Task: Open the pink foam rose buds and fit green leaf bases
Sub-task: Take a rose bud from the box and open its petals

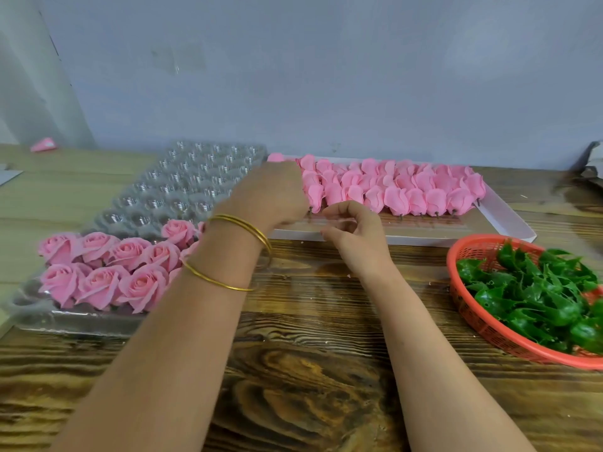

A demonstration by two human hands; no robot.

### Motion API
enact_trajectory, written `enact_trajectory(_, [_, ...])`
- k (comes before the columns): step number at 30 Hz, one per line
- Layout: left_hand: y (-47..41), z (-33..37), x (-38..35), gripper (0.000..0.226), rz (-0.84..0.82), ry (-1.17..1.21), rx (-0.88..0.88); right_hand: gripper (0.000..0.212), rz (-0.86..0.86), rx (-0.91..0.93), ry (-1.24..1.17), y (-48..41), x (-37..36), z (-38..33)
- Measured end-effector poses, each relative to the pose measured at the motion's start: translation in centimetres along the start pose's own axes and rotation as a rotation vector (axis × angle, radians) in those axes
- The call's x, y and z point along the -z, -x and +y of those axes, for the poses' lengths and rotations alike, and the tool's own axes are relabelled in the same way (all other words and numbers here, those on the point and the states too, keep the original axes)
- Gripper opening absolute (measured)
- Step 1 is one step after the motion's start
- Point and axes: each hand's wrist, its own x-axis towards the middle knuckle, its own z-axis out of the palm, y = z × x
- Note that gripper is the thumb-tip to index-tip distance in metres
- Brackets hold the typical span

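Both arms are bare from the hands down to the lower edge of the view. The left forearm [182, 337] wears three thin round gold metal bangles [244, 225]: two together at the wrist, and a third bangle [215, 282] further up the arm.

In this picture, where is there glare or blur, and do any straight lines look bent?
Head view: glare speckles the clear plastic tray; the left hand and right hand are slightly motion-blurred; the wall corner at far left leans, a wide-lens distortion; the light is soft and shadows are faint.
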Motion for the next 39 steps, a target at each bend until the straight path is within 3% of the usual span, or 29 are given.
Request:
enact_trajectory(3, [-0.7, 0.4, -2.9, 0.007, 0.062, 0.03, 0.027, 0.028, 0.0, 0.008, 0.004, 0.1, 0.0, -0.1])
enact_trajectory(8, [-1.5, -0.3, -5.8, 0.03, 0.185, -0.009, 0.143, 0.029, 0.009, 0.014, 0.009, 0.0, 0.0, -0.3])
enact_trajectory(16, [-2.6, -0.9, -6.7, 0.035, 0.258, 0.007, 0.249, 0.027, 0.02, 0.009, 0.009, 0.1, 0.1, -0.2])
enact_trajectory(30, [-3.1, -1.4, -7.1, 0.025, 0.183, -0.058, 0.243, 0.031, 0.015, 0.0, 0.021, 0.3, 0.1, -0.6])
enact_trajectory(39, [-4.0, -1.6, -7.4, 0.03, 0.172, -0.079, 0.213, 0.032, 0.011, -0.016, 0.006, 0.4, 0.2, -0.7])
